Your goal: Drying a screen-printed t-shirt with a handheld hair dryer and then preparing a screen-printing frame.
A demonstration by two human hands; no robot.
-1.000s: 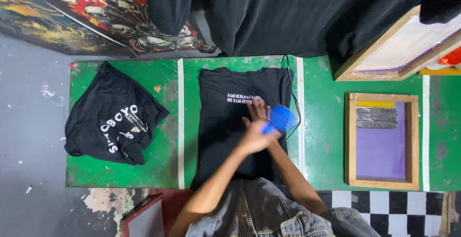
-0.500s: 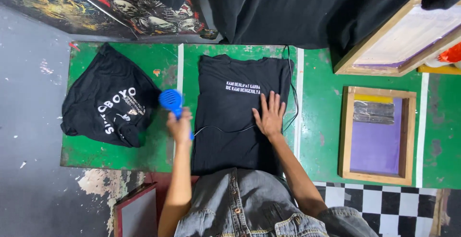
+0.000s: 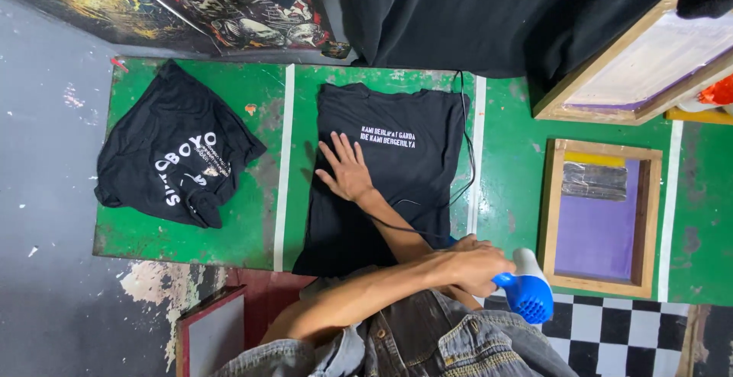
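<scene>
Currently at the green table (image 3: 510, 165), arms crossed over one another. Left hand (image 3: 473, 266) reaching across the body to the right side, clenched around the handle of a blue hair dryer (image 3: 527, 294); nozzle out past the table's near edge, above the checkered floor, well clear of the cloth. Right hand (image 3: 347, 169) lying flat and released on the black T-shirt (image 3: 416, 194), fingers spread, grasping nothing, pressing just below and left of the small white print (image 3: 388, 136). T-shirt spread flat on the middle panel between two white stripes, collar end away from the body. Black cord (image 3: 468, 167) running down the shirt's right edge, then curling across the lower cloth toward the dryer.

Reads as a smoothing or checking step: palm on the fabric beside the print, dryer parked off to the side. Cannot tell whether the dryer is running.

Any next move with the dryer would call for uncrossing the arms and keeping the cord off the printed patch.

Nearby: a second black shirt (image 3: 179, 167), crumpled, on the left panel; wooden screen frame (image 3: 599, 216) with purple mesh on the right panel.
</scene>
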